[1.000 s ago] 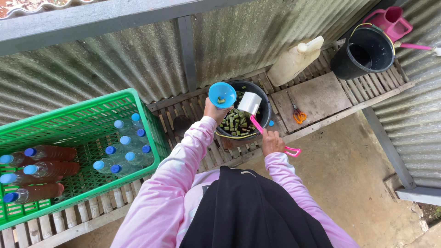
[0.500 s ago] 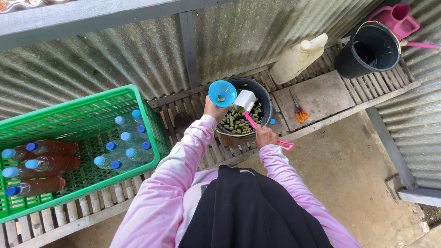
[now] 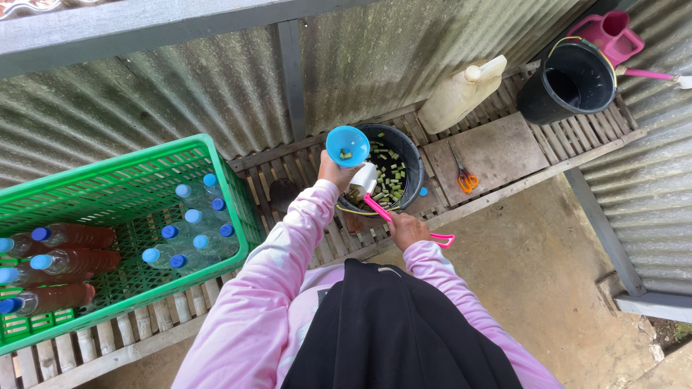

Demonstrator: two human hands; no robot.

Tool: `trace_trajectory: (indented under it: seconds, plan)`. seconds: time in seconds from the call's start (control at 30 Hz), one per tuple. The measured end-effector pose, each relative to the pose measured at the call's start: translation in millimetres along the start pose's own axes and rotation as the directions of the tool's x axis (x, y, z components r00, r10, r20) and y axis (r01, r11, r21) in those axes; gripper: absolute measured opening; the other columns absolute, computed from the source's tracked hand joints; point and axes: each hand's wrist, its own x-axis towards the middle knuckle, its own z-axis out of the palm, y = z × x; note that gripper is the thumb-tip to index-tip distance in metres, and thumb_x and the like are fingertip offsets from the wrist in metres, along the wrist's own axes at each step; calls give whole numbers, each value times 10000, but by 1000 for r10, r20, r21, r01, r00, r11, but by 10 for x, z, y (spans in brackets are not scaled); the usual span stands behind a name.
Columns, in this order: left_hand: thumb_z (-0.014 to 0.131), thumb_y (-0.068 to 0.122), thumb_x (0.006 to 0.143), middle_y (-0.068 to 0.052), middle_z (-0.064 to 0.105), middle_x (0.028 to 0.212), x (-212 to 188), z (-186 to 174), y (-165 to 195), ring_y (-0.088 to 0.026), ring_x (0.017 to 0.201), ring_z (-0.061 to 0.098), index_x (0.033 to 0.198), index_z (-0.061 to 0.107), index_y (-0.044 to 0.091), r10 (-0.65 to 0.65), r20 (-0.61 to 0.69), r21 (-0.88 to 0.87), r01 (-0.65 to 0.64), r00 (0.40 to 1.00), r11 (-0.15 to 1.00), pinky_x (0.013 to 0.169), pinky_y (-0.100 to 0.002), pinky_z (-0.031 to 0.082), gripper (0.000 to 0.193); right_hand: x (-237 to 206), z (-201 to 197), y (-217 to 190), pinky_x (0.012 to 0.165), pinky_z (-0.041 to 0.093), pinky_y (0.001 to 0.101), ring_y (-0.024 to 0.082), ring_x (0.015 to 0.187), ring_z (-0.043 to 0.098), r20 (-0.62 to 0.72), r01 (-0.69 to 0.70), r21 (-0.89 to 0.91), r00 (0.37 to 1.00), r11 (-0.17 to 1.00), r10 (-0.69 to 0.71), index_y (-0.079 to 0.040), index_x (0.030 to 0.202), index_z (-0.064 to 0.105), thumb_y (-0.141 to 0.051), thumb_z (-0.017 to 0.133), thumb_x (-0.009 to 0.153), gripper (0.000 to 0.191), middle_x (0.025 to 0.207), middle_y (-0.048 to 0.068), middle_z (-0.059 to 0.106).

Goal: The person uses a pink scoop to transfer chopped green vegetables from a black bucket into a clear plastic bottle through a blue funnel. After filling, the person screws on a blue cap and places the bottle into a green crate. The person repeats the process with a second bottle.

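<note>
My left hand (image 3: pixel 333 171) holds up a blue funnel (image 3: pixel 347 145) with a few green pieces inside it, over the left rim of a black bucket (image 3: pixel 409 155). The bucket holds liquid with many chopped green pieces. My right hand (image 3: pixel 408 228) grips the pink handle of a white ladle (image 3: pixel 366 179), whose cup is tilted at the bucket's near rim, just below the funnel. Both sleeves are light pink. Whatever sits under the funnel is hidden by my left hand.
A green plastic crate (image 3: pixel 115 189) at left holds several blue-capped bottles, some brown, some clear. Orange-handled scissors (image 3: pixel 465 176) lie on a flat board. A pale jerrycan (image 3: pixel 461 94), a black pail (image 3: pixel 569 83) and a pink jug (image 3: pixel 609 32) stand along the slatted bench by corrugated metal walls.
The ladle has come up out of the bucket and now tilts under the funnel. Green pieces now lie in the funnel. My left hand stays in place.
</note>
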Motion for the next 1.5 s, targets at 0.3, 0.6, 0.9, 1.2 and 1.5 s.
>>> trace_trajectory:
  seconds: [0.3,0.6,0.9,1.2,1.5]
  plan:
    - [922,292,731,-172,542,1273,-25,-85,121,-302,1119,648,1171,679,70,-48,51,-16,49,998,999,973,-382,545,549,55,-348,357,633,567,414,256,661,730,45,-346,399,932,849,358,-207,1252,748,-361,711,922,366,854,150,770]
    - [925,223,731,-178,523,1266,-31,-123,146,-304,1102,645,1170,620,31,-13,25,-28,13,1000,1000,952,-387,543,568,188,-873,322,622,547,416,289,693,696,-116,-206,203,966,957,233,-191,1207,777,-272,716,938,287,864,144,758]
    - [937,237,700,-185,526,1253,-12,-137,110,-329,1113,632,1159,634,39,-4,12,-16,4,1000,1000,950,-399,534,585,303,-353,-105,685,597,433,277,837,730,-43,-21,-357,999,934,6,-138,993,716,-129,602,922,135,889,82,730]
    - [910,229,744,-171,491,1290,19,-122,69,-331,1166,592,1222,627,65,-54,62,25,52,997,998,1006,-397,502,579,349,-297,-147,681,595,427,269,851,727,-90,-54,-325,996,944,26,-137,1009,706,-132,615,923,125,878,74,725]
    - [905,228,744,-166,491,1317,20,-97,86,-323,1174,596,1216,645,76,-38,64,27,36,997,999,1019,-393,505,560,381,-599,186,611,550,391,261,703,715,22,-358,81,934,930,357,-203,1250,733,-342,656,987,308,911,110,761]
